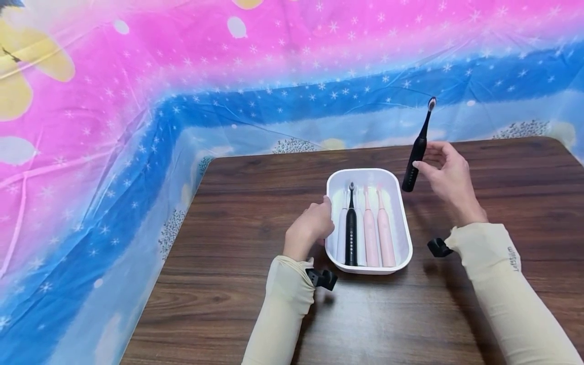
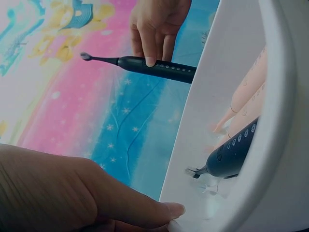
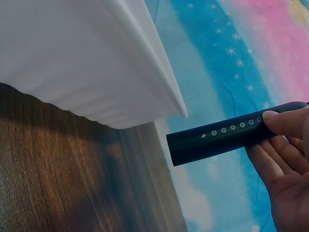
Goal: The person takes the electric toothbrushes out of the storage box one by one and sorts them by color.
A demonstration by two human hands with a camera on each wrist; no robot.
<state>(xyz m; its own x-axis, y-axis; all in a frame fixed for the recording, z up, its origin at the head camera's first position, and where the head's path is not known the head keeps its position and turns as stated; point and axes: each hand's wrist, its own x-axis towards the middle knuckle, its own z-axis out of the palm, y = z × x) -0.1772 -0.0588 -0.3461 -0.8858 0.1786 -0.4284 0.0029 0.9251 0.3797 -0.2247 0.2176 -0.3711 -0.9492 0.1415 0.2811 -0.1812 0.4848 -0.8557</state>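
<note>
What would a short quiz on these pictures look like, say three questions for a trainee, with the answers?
1. The brush held outside the tray is: (a) pink, (b) black, (c) white.
2. True or false: the left hand holds a brush.
3. How many pink brushes lie in the tray?

Key:
1. (b); the right hand holds it.
2. False; the left hand is at the tray's rim.
3. Two.

Six toothbrushes [image 1: 351,230] (two black, two pink, two white), one tray [image 1: 369,270]
</note>
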